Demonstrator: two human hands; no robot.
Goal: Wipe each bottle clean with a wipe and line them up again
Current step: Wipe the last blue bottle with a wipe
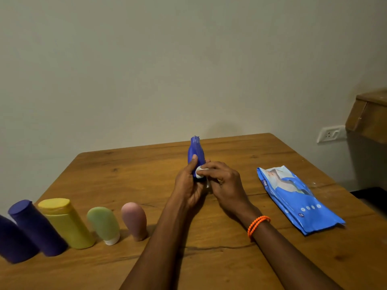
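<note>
My left hand (188,185) grips a blue bottle (196,149) by its lower half and holds it upright above the wooden table (146,168). My right hand (224,181) pinches a small white wipe (200,171) against the bottle's side. Along the table's left front stands a row of bottles: a pink one (135,219), a green one with a white cap (104,223), a yellow one (67,222), a dark purple one (35,227) and another dark one (12,241) cut off by the frame's edge.
A blue pack of wipes (297,197) lies flat on the table to the right of my hands. A wall with a white socket (330,133) stands behind the table. A wooden ledge (370,114) juts out at the right.
</note>
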